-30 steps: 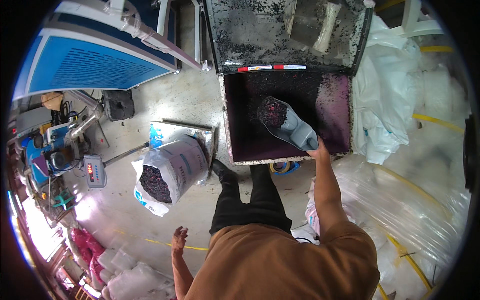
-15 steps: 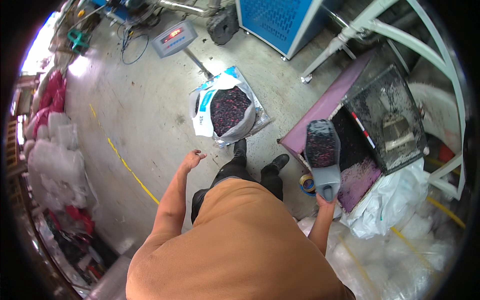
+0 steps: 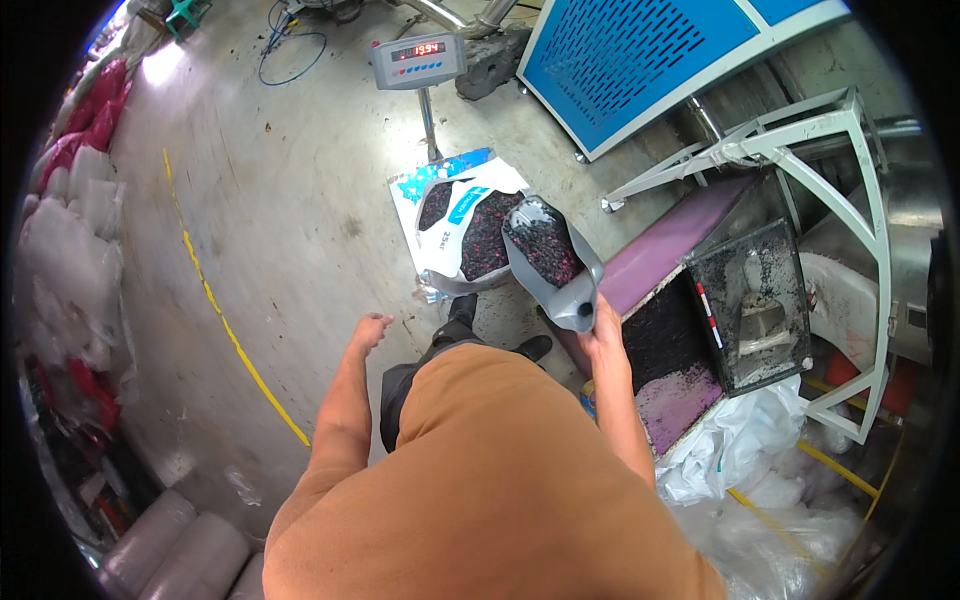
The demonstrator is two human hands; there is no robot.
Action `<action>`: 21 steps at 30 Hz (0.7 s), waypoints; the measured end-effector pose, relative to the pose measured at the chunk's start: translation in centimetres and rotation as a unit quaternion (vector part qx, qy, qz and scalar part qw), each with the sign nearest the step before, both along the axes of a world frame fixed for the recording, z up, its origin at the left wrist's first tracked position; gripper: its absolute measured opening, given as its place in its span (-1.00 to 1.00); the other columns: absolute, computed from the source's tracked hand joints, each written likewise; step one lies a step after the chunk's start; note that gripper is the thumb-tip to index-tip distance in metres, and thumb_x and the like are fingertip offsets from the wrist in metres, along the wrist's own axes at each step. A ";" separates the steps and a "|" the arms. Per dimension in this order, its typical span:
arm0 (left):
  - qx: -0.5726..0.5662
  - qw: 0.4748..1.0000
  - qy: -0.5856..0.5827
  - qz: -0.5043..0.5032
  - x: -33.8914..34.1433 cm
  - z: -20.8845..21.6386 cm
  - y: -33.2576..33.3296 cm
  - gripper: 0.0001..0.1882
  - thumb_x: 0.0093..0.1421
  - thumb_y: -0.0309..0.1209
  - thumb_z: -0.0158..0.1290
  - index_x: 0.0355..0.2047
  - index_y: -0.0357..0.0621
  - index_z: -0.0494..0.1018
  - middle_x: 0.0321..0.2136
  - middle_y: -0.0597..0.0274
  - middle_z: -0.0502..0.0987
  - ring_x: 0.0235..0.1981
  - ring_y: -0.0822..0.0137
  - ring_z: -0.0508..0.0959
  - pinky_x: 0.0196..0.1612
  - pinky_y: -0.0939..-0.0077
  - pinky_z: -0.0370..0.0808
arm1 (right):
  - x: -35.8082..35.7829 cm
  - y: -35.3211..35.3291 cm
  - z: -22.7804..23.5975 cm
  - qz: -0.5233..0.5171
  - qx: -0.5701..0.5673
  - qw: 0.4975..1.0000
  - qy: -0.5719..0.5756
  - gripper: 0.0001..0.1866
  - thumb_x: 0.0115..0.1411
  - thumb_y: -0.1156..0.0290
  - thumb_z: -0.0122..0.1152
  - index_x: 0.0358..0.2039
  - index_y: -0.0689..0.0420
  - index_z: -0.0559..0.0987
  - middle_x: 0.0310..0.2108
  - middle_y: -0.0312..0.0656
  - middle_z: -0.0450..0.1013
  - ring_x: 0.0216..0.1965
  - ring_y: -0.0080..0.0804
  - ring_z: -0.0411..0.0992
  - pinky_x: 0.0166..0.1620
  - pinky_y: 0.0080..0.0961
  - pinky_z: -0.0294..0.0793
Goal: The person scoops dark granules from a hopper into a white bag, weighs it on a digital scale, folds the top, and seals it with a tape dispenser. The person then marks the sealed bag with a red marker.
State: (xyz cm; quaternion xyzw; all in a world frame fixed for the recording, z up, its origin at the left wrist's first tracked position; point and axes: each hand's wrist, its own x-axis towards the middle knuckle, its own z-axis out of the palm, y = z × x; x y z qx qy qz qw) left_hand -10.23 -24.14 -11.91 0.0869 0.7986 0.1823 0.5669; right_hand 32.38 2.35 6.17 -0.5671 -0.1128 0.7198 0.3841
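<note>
The right hand (image 3: 604, 332) is clamped around the handle of a grey scoop (image 3: 549, 297) loaded with dark, pink-flecked bits (image 3: 547, 245); its tip is at the right edge of an open white bag (image 3: 443, 242) of similar bits. The bag sits on a floor scale (image 3: 408, 208). The left hand (image 3: 372, 331) hangs empty — fingers loosely bent, slightly apart — while a purple-sided bin (image 3: 683, 402) stands open to the right.

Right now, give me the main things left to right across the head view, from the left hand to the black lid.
Left hand → bag → scoop → right hand → black lid.
</note>
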 end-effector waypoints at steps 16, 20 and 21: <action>-0.013 0.994 -0.051 0.091 1.2 -1.7 -4.2 -0.40 0.28 0.00 0.22 0.18 -0.11 0.49 0.04 0.14 0.57 -0.09 0.22 0.55 -0.12 0.21 0.47 | -8.0 1.2 3.6 0.132 0.083 0.972 -0.173 -0.51 0.40 0.36 0.21 0.25 0.34 0.43 0.06 0.00 0.54 0.01 -0.23 0.56 0.00 -0.26 0.59; -0.012 0.995 -0.048 0.088 0.8 -1.6 -4.2 -0.39 0.28 0.00 0.22 0.19 -0.12 0.48 0.05 0.14 0.57 -0.10 0.23 0.55 -0.13 0.23 0.47 | -6.9 1.2 4.8 0.068 0.029 0.990 -0.120 -0.79 0.35 0.37 0.32 -0.13 0.25 0.61 -0.25 -0.22 0.59 -0.31 -0.38 0.60 -0.27 -0.37 0.67; -0.012 0.995 -0.050 0.085 0.7 -1.6 -4.0 -0.39 0.29 0.00 0.22 0.20 -0.12 0.48 0.06 0.13 0.57 -0.11 0.22 0.55 -0.14 0.23 0.47 | -6.4 1.2 4.7 0.051 0.025 0.993 -0.107 -0.78 0.34 0.37 0.32 -0.14 0.26 0.61 -0.28 -0.22 0.59 -0.32 -0.39 0.60 -0.28 -0.38 0.67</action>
